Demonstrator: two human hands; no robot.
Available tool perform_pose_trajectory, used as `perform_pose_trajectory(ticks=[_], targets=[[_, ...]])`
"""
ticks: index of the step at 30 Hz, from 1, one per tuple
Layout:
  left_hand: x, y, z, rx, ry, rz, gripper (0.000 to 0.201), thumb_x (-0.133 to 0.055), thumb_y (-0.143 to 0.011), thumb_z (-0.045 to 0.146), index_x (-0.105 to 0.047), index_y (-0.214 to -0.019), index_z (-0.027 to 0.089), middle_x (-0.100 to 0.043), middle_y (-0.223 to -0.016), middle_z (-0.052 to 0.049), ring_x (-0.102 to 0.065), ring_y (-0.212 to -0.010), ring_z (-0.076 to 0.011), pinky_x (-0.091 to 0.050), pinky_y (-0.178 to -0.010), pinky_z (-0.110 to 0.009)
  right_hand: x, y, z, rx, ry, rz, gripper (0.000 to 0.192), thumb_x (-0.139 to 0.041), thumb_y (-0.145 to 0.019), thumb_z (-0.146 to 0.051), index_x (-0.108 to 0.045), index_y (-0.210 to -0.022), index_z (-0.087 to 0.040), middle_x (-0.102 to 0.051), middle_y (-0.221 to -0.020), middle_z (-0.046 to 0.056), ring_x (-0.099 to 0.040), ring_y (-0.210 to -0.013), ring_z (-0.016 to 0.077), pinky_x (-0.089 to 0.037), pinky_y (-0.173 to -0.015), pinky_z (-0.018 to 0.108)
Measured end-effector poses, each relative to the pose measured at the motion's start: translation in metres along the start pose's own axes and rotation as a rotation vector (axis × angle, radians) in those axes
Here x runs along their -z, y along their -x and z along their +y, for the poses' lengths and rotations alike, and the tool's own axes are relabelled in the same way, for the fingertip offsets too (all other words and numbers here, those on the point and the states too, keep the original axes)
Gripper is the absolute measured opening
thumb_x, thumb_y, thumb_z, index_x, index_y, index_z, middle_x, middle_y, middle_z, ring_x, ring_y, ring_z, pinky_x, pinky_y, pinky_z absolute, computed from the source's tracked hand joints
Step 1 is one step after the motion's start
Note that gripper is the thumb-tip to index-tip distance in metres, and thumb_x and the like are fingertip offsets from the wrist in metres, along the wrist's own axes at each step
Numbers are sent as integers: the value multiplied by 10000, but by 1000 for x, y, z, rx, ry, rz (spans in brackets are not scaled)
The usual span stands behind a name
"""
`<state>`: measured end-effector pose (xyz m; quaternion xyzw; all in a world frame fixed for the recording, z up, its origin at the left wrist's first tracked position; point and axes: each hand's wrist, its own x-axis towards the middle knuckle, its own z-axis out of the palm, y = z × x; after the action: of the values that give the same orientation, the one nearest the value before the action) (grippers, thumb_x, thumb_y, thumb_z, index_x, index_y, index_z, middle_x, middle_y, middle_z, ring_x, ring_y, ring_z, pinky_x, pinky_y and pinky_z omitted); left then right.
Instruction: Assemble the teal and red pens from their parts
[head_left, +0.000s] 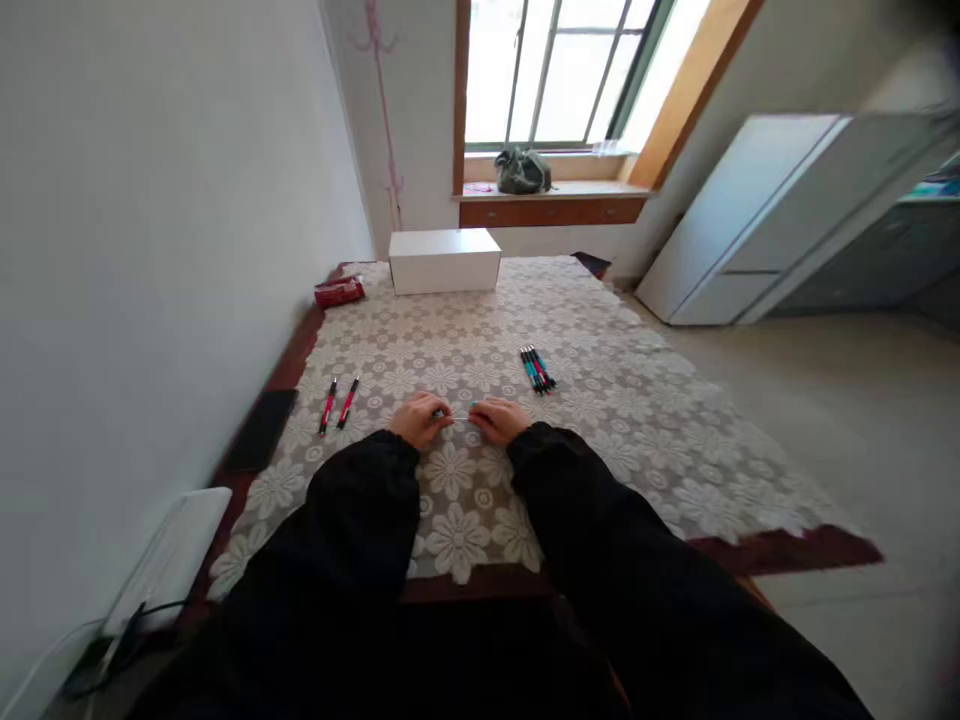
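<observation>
Both hands meet over the lace tablecloth, with a thin white rod [460, 419], much like a pen refill, stretched level between their fingertips. My left hand [421, 420] is closed in a pinch at the rod's left end, where a small dark piece shows by the fingers. At the other end my right hand [498, 420] pinches too, and a bit of teal shows at its fingertips. The fingers hide most of what each hand grips. Two red and black pens, a left one [328, 407] and a right one [348, 402], lie apart to the left. Several teal, red and black pens [538, 370] lie side by side to the right.
A white box [444, 262] stands at the table's far end, beside a red packet [340, 291]. Along the left edge lie a dark flat object [262, 430] and a white object [169, 550] with cables. The wall borders the table's left side. The lace tablecloth [600, 400] covers most of the table.
</observation>
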<state>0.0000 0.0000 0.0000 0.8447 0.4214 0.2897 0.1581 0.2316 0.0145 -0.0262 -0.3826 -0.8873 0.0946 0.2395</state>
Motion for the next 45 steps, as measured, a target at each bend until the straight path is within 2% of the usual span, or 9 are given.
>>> perform_pose_trajectory(ticks=[4,9,13,18,21,28,36,41,45], targets=[[-1,2,-1,15,30,3,120,-660,-852,317,-676,-833,199,-689,-851,-35,-619,-934,-201,-478,-898,-332,0,1,-1,-52,5,-5,142,-536,-951,-301,-647,-947,-214,-677,-839,32,-610,-769,162,-415,-717,251],[1,2,-1,-13,51,5,71,-634,-859,254,-686,-882,211,-700,-885,-32,-621,-949,-196,-479,-908,-339,10,-1,-6,-11,-44,3,115,-542,-933,-277,-631,-964,-211,-639,-790,22,-573,-731,154,-415,-692,252],[1,1,-1,-29,39,23,82,-626,-852,221,-685,-908,211,-707,-918,-34,-620,-960,-197,-481,-915,-346,16,-2,-11,20,-70,37,104,-535,-905,-214,-620,-965,-200,-629,-776,25,-568,-773,169,-431,-732,269],[0,1,0,-29,24,48,68,-652,-831,224,-679,-892,211,-707,-905,-29,-623,-946,-196,-487,-910,-348,15,-1,-11,43,-83,76,137,-526,-881,-161,-628,-963,-201,-652,-868,45,-583,-855,182,-449,-780,279],[0,2,-1,-19,12,60,56,-664,-821,233,-676,-872,213,-705,-891,-27,-623,-948,-200,-487,-907,-349,12,-1,-9,37,-79,53,129,-518,-919,-205,-642,-954,-208,-666,-893,48,-595,-834,173,-447,-766,270],[1,1,-1,-31,8,61,52,-662,-830,254,-671,-856,211,-704,-883,-29,-622,-923,-198,-488,-883,-345,8,1,-7,-60,-2,-22,139,-532,-945,-294,-643,-953,-211,-669,-808,29,-591,-715,153,-394,-658,249],[1,1,1,-29,-17,39,184,-565,-905,348,-674,-866,205,-699,-909,-50,-608,-934,-203,-478,-890,-353,11,-1,-6,-14,-77,30,74,-566,-920,-256,-620,-932,-206,-637,-817,28,-575,-748,150,-430,-707,247],[1,0,0,-18,-43,6,308,-464,-952,364,-656,-777,199,-688,-900,-59,-595,-943,-198,-467,-900,-346,9,-1,-6,26,-59,46,142,-554,-938,-284,-626,-843,-206,-645,-816,40,-585,-777,164,-438,-724,260],[1,1,0,-3,-52,-3,363,-433,-962,373,-640,-721,198,-678,-885,-58,-590,-935,-190,-464,-894,-336,10,-1,-6,34,-84,77,120,-562,-933,-292,-628,-883,-205,-646,-834,42,-591,-783,161,-451,-728,256]])
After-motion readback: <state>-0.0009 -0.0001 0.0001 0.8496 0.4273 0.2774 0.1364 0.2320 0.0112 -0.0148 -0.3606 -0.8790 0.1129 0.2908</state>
